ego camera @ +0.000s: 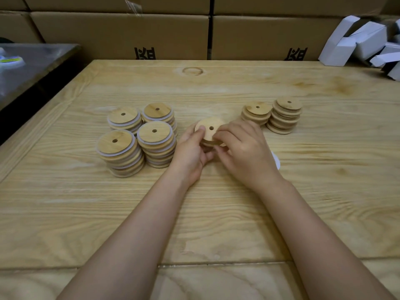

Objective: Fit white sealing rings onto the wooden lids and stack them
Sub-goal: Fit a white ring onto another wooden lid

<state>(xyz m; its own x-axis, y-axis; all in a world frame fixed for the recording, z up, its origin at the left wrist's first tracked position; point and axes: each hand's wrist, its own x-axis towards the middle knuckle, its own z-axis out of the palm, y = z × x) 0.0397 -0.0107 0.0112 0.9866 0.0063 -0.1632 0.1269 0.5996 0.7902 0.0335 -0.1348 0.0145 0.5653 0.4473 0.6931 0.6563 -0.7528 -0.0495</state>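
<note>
Two hands grip one wooden lid point(208, 126): your left hand point(190, 149) has its thumb on the top face, and your right hand point(244, 152) pinches the right edge. Four ringed lid stacks point(154, 137) stand left of your left hand. Two bare lid stacks point(283, 118) stand beyond your right, with white rings point(276, 162) peeking out beside it.

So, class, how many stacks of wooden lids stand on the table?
6. Ringed stacks, left cluster: back-left, back-right, front-left, front-right. Bare stacks, right: inner, outer. One more lid is held by the left hand and right hand, unstacked.
</note>
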